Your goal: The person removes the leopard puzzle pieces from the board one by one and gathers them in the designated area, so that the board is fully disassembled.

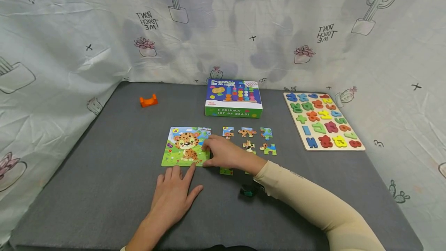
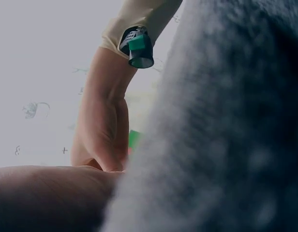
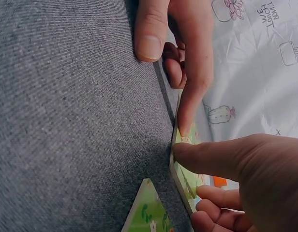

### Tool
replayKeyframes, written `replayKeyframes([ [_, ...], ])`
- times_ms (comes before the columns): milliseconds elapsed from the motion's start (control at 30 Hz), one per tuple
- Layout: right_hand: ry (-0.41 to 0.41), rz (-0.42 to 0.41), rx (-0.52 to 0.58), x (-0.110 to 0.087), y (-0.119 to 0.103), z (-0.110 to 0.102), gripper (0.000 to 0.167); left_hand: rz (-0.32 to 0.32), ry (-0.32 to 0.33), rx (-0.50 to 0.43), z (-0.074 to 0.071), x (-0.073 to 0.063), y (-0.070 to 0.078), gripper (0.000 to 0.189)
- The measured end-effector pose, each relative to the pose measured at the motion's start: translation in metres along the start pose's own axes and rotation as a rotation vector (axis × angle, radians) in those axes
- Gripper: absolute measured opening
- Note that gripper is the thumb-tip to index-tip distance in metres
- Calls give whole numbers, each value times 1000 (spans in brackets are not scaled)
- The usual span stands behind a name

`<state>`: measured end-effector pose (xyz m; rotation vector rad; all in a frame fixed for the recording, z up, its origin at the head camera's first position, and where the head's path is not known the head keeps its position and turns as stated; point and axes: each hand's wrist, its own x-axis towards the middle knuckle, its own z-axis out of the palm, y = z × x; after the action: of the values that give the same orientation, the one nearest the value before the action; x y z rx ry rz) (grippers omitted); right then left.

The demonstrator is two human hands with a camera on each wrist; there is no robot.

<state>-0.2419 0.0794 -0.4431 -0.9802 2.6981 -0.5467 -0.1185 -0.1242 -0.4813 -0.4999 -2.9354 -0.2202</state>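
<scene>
A flat picture puzzle (image 1: 181,152) with a spotted leopard cub on green grass lies on the grey table. My left hand (image 1: 173,195) rests below it with fingers extended, the index fingertip touching the near edge. Curled over the puzzle's right side is my right hand (image 1: 223,152). In the right wrist view its thumb (image 3: 207,159) presses the near corner while the fingers (image 3: 221,205) bend against the side edge, and a thin dark seam shows between them. Loose jigsaw pieces (image 1: 267,133) lie in rows to the right, some hidden under the right forearm.
Behind the puzzle stands a blue and green bead-set box (image 1: 233,111). A wooden letter board (image 1: 302,129) lies at the right. At the back left sits an orange plastic part (image 1: 149,101). A small black camera (image 1: 248,190) hangs at the right sleeve. Printed cloth (image 1: 223,30) hangs behind.
</scene>
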Motion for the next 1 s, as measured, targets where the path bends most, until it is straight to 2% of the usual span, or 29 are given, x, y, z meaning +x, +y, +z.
replayKeyframes([
  [233,7,21,7,-1,-2,0,44,9,17,-24,1,-1,-3,68],
  [633,29,-16,-20,-3,-6,0,44,16,27,-24,2,-2,-2,66],
  [900,38,-52,-38,-1,-6,2,37,13,25,-21,4,-2,-3,68],
  [1000,52,-34,-28,-1,-6,2,40,14,25,-20,4,-1,-4,68],
])
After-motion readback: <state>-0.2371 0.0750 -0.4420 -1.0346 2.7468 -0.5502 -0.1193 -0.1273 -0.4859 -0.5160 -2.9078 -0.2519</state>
